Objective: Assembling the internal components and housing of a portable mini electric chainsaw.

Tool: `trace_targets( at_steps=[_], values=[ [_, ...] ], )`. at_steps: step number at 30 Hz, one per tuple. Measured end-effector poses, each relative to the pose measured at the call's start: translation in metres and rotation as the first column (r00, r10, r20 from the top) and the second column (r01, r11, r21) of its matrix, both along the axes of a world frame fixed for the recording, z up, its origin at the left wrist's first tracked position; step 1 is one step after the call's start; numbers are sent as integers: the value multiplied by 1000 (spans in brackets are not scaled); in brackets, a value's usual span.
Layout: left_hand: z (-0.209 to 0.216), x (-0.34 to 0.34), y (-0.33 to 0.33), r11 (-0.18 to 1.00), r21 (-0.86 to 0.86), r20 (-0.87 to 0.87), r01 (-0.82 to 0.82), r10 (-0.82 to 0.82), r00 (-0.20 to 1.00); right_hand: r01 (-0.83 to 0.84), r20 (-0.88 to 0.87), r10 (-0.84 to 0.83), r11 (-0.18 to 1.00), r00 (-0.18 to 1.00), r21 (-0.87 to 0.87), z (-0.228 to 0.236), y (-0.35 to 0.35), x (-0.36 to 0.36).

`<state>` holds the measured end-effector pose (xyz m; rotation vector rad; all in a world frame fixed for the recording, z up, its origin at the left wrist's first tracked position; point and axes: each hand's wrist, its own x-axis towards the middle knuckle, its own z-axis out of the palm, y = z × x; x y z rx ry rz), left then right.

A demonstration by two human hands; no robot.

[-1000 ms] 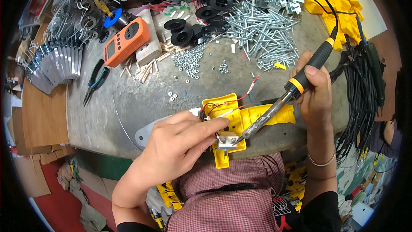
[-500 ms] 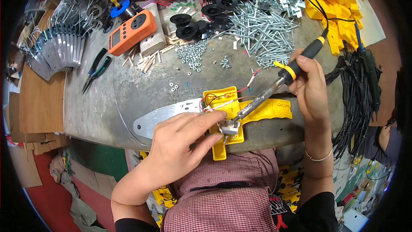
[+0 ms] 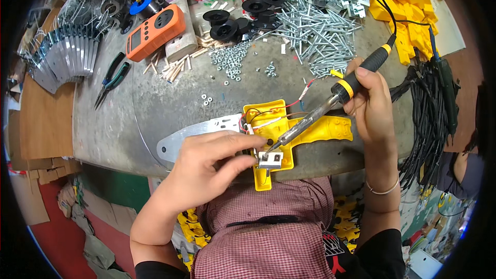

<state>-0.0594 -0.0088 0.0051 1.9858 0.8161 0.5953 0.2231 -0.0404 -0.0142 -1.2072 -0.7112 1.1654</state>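
My right hand (image 3: pixel 373 93) grips a soldering iron (image 3: pixel 356 78) by its black-and-yellow handle. The iron slants down left, its tip at a small white-and-grey block with metal terminals (image 3: pixel 270 160). Beside the block's left side, my left hand (image 3: pixel 209 163) has thumb and forefinger pinched close together; what lies between them is mostly hidden. Block and fingers are over an open yellow plastic housing (image 3: pixel 263 107), which holds thin red, black and white wires. A flat silver blade with a rounded end (image 3: pixel 175 144) extends left from the housing, partly behind my left hand.
Behind lie a pile of long screws (image 3: pixel 320 36), nuts (image 3: pixel 227 61), black spools (image 3: pixel 225 30) and an orange meter (image 3: pixel 155 33). Pliers (image 3: pixel 111 85) and fanned metal blades (image 3: pixel 67 59) are at left. Black cables (image 3: pixel 429 119) hang at right, below yellow plastic parts (image 3: pixel 403 5).
The block has turned so its terminal face shows, and sits slightly lower and left. My left fingers have drawn left and closer together. The iron's tip has shifted down and left.
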Motion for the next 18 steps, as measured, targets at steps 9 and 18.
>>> trace_targets(
  at_steps=[9,18],
  values=[
    [-8,3,4,999,44,82,14,-18,997,7,-37,-5,997,999,78,-4,-7,2],
    [22,-52,-15,903,429,-253,-27,149,956,57,51,-63,993,997,101,1,-10,18]
  ],
)
